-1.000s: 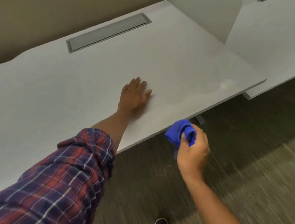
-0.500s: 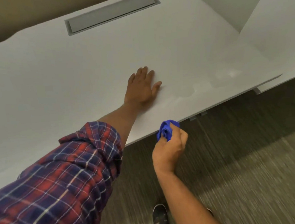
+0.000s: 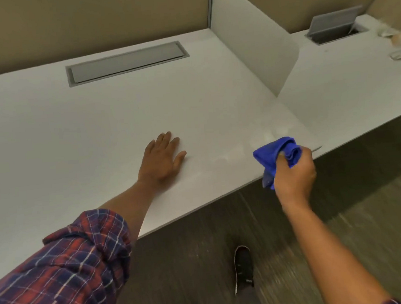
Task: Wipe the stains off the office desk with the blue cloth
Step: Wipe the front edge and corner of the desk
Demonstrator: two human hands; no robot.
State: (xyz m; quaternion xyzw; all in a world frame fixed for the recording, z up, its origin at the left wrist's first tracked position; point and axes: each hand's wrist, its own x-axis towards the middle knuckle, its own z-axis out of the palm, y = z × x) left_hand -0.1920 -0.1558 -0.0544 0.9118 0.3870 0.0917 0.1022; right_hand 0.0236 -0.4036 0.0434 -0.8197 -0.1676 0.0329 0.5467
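Observation:
A white office desk (image 3: 96,126) fills the upper left of the view. My left hand (image 3: 161,159) lies flat on it, palm down, fingers spread, holding nothing. My right hand (image 3: 292,175) grips a bunched blue cloth (image 3: 279,155) at the desk's front right corner, over its edge. Faint pale smears (image 3: 272,134) show on the desk surface just beyond the cloth. Whether the cloth touches the desk I cannot tell.
A closed grey cable flap (image 3: 125,61) is set in the desk's back. A white divider panel (image 3: 254,51) separates it from a neighbouring desk (image 3: 345,87) with an open cable flap (image 3: 333,23) and a blurred object (image 3: 397,42). My shoe (image 3: 243,268) stands on carpet.
My right hand has moved the blue cloth up and to the right, from below the desk's front edge to its right corner. My left hand stays flat on the desk. The view has shifted.

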